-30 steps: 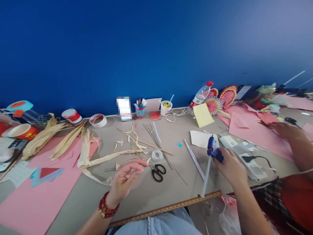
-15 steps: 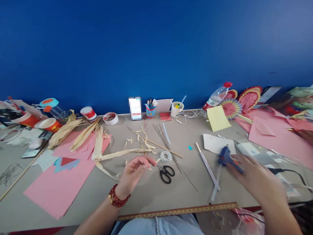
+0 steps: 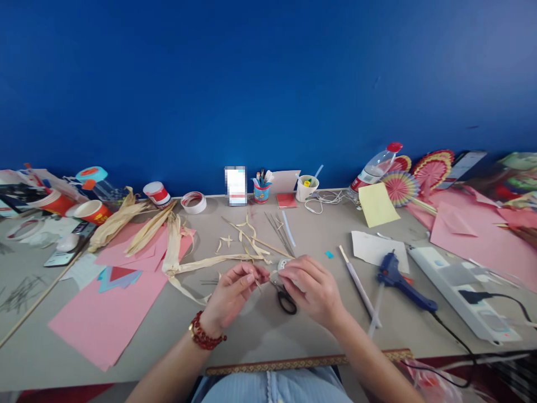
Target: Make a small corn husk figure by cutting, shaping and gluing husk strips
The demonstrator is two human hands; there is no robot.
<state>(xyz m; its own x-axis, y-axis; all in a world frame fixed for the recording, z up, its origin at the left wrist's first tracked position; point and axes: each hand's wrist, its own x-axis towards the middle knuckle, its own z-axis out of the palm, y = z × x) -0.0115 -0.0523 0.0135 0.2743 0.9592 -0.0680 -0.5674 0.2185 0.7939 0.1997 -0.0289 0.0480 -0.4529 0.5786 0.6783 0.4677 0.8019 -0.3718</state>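
My left hand (image 3: 235, 294), with a red bead bracelet on its wrist, pinches a small pale strip of corn husk (image 3: 259, 285). Facing it, my right hand (image 3: 314, 288) has its fingers curled and pressed together by the strip's right end; what its fingertips hold is hidden. Beneath the hands lie black-handled scissors (image 3: 287, 303), partly covered. A clear tape roll (image 3: 283, 262) shows just behind my right fingers. Off to the right, a blue glue gun (image 3: 392, 274) rests on the table with a glue stick in its back end.
Dried corn husks (image 3: 172, 246) and pink paper (image 3: 113, 319) spread over the left side. Thin wires (image 3: 279, 229) lie behind the hands. A white power strip (image 3: 465, 296) with a black cord is at right. Another person's hand (image 3: 526, 235) shows at the far right edge.
My right hand has let go of the glue gun and moved left to beside my left hand. The glue gun now lies on the table. My left hand stays pinched.
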